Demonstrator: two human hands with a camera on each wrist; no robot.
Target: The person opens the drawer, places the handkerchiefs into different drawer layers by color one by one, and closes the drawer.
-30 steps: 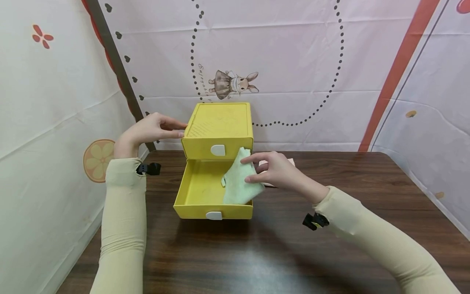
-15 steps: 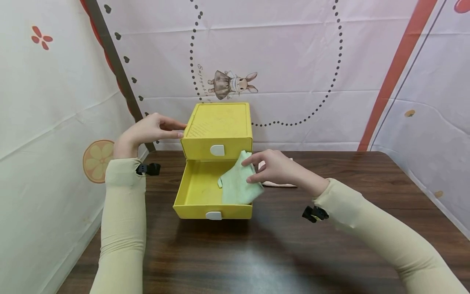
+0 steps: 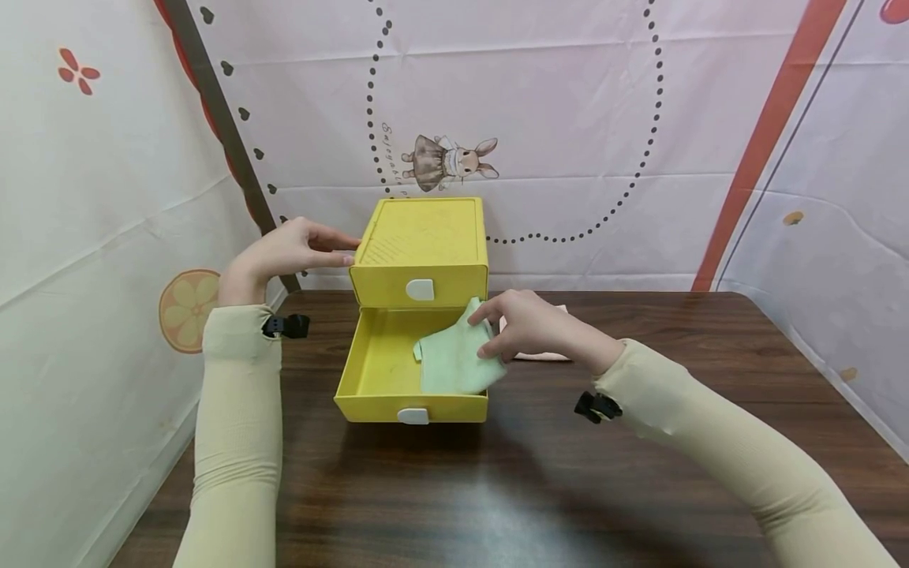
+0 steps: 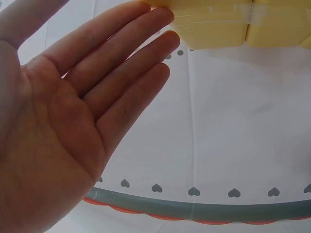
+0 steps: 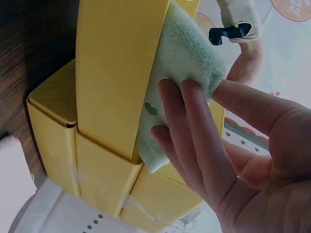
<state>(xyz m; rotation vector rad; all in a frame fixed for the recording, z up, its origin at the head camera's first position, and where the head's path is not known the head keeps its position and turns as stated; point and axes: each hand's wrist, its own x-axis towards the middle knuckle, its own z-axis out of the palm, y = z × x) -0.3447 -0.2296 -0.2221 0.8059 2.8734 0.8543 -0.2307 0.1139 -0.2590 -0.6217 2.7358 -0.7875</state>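
A yellow drawer unit (image 3: 426,229) stands on the table, its middle drawer (image 3: 379,359) pulled out toward me. With straight fingers, my left hand (image 3: 291,246) touches the unit's upper left side; the left wrist view shows its palm (image 4: 63,131) spread flat beside the yellow wall (image 4: 209,31). Between thumb and fingers my right hand (image 3: 529,322) pinches a light green cloth (image 3: 454,359) at the drawer's right side. Most of the cloth lies in the drawer. Seen from the right wrist, the plush cloth (image 5: 182,56) hangs over the drawer's side wall (image 5: 114,73).
A pale pink cloth (image 3: 545,356) lies on the dark wooden table (image 3: 639,315), partly behind my right hand. White handles (image 3: 413,416) mark the drawer fronts. A printed fabric backdrop (image 3: 554,118) rises right behind the unit.
My right hand has moved slightly down, and the green cloth has sunk lower and spread further left in the drawer. The left hand has stayed on the unit.
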